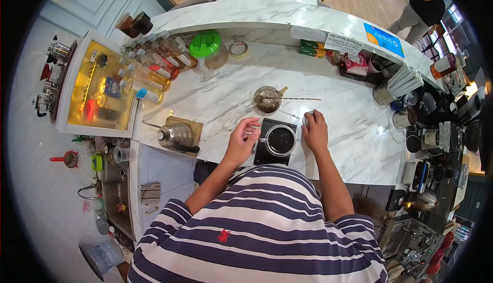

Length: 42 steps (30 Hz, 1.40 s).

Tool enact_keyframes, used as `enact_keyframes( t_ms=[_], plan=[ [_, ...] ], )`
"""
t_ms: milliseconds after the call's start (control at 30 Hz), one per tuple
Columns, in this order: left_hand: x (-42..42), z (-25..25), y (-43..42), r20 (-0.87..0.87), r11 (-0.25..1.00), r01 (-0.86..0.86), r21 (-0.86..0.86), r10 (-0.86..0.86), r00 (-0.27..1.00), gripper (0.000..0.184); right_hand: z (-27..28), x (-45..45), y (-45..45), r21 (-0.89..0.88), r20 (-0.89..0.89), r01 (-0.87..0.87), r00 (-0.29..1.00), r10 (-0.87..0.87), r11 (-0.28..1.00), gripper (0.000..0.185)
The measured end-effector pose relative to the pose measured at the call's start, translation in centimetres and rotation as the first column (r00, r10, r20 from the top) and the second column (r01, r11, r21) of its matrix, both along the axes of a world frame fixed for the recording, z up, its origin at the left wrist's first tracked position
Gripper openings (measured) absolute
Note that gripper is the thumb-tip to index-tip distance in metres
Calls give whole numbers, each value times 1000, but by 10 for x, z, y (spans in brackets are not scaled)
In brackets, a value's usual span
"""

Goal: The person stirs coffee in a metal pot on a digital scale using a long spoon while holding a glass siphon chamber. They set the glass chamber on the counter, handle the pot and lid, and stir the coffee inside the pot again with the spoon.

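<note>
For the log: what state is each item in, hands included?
Cup: upright on the black base, holding something dark.
Spouted pot: thin stick across its top.
Kettle: upright, on a wooden board.
Jar: green lid on.
Display case: lit inside.
Left hand: loosely curled beside the cup; contact unclear.
Right hand: fingers bent over a small object; grip unclear.

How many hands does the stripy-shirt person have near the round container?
2: the left hand is on the container's left, the right hand on its right. Both show.
</note>
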<state>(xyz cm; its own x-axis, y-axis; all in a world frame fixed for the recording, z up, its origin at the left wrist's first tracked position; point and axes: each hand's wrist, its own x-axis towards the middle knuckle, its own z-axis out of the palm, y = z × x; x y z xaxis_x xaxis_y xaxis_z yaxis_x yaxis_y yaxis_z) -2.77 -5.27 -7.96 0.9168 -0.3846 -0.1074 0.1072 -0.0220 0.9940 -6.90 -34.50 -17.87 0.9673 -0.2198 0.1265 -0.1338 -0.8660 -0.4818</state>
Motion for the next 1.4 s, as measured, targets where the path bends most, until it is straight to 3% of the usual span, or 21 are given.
enact_keyframes(
  t_ms=[133,233,300,367,433,567,600,700,800,967,1167,1300,1367,1400],
  plan=[
    [4,1,3,-25,1000,0,7,0,1000,40,2,-4,-4,30,-7,-23,1000,23,999,53],
    [6,3,2,-2,1000,7,20,-7,1000,39,1,6,-6,38,226,-11,974,2,999,58],
    [4,5,-1,17,1000,-3,24,2,1000,37,10,18,3,280,213,43,971,-106,959,62],
    [0,6,-7,39,999,-31,28,30,999,35,30,34,14,545,94,111,977,-192,831,65],
    [-3,9,-8,16,997,-16,72,15,1000,32,42,49,23,779,-122,221,971,-204,587,68],
    [-6,18,-8,66,978,35,204,-50,997,28,45,69,27,924,-222,228,973,-56,306,57],
    [-7,21,-9,101,977,22,213,-44,994,28,51,71,34,919,-168,193,981,-100,343,46],
    [-10,22,-8,28,979,33,201,-39,999,25,51,75,39,930,-50,80,994,-93,359,39],
    [-10,20,-5,-36,962,93,256,-86,996,20,54,73,43,896,36,25,991,-129,443,39],
    [-8,15,-4,48,969,78,236,-92,995,15,91,41,31,774,154,-25,977,-149,632,41],
    [-8,15,-4,56,967,117,228,-133,989,14,170,-32,11,871,208,-45,936,-284,489,27],
    [-9,17,-5,35,969,128,211,-139,990,16,212,-82,4,758,350,-134,910,-224,639,23],
    [-9,15,-6,10,971,131,201,-135,991,16,228,-98,5,805,379,-194,895,-235,560,20],
    [-9,15,-5,-2,972,131,196,-133,991,16,230,-103,2,776,405,-222,893,-195,591,19]
  ],
)
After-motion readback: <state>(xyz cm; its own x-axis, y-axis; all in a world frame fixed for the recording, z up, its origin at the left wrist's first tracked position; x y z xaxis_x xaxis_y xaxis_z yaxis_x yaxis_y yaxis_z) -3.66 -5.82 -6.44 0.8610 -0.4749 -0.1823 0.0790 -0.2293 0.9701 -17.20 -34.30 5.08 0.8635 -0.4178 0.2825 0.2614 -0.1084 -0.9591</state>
